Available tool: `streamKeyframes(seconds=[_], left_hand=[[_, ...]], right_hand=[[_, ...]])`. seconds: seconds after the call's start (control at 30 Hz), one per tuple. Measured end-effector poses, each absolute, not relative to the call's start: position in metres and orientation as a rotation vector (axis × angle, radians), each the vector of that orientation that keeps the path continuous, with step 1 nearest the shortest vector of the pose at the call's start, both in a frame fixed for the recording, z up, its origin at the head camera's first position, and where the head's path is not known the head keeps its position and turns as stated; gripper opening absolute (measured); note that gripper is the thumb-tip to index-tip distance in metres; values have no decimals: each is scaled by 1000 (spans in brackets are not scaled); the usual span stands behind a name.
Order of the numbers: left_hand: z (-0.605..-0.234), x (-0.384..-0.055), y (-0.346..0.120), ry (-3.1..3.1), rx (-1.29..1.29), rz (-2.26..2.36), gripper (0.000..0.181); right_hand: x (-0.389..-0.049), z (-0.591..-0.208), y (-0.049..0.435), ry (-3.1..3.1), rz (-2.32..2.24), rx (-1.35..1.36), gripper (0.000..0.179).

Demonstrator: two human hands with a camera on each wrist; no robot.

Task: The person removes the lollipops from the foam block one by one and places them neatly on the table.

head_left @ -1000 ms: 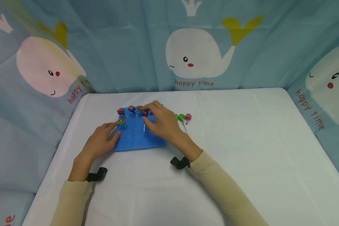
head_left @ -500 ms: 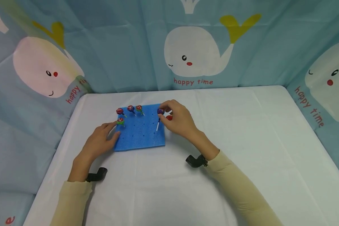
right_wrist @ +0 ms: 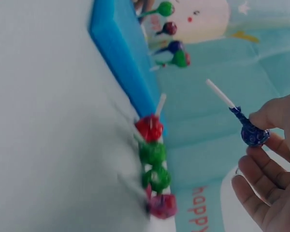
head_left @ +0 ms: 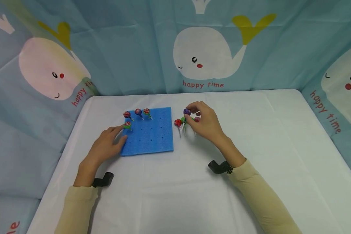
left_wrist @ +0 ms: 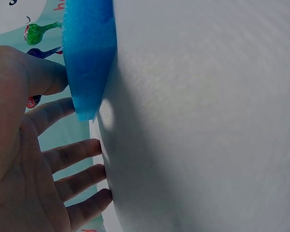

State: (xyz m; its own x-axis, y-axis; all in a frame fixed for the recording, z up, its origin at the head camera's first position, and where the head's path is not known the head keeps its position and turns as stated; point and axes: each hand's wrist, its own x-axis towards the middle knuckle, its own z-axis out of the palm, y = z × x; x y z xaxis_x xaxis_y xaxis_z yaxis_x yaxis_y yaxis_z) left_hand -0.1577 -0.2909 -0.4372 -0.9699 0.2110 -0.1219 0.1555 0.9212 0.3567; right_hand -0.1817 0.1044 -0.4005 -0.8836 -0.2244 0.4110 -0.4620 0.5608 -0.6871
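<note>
A purple-blue wrapped lollipop (right_wrist: 253, 134) is pinched by its head between the thumb and fingers of my right hand (head_left: 205, 121), its white stick pointing down. That hand is above a row of lollipops right of the blue foam board (head_left: 140, 146). My left hand (head_left: 105, 146) rests at the board's left edge with fingers spread; in the left wrist view its thumb and index finger touch the foam. Along the board's far side stand a red lollipop (head_left: 127, 114), a dark blue-red one (head_left: 138, 111) and a red-green one (head_left: 146, 111). Another red-green lollipop (head_left: 127, 124) stands near the left fingertips.
On the white-covered table lie a red lollipop (right_wrist: 150, 127), two green ones, the nearer green lollipop (right_wrist: 152, 152) beside it, and a pink lollipop (right_wrist: 163, 206). Small holes dot the board. A blue whale-print curtain (head_left: 134, 65) hangs behind and beside the table.
My right hand has moved right with the purple-blue lollipop, from over the board to above the lollipops on the table. The left hand stays at the board's edge.
</note>
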Motion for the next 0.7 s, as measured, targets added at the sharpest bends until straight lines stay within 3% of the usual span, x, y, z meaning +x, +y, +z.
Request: streamKeyframes(seconds=[0.7], left_hand=[[-436,-157,-290,2943,271,503,62]], right_hand=[[-185,-406,149,-2616,1130,475,31]])
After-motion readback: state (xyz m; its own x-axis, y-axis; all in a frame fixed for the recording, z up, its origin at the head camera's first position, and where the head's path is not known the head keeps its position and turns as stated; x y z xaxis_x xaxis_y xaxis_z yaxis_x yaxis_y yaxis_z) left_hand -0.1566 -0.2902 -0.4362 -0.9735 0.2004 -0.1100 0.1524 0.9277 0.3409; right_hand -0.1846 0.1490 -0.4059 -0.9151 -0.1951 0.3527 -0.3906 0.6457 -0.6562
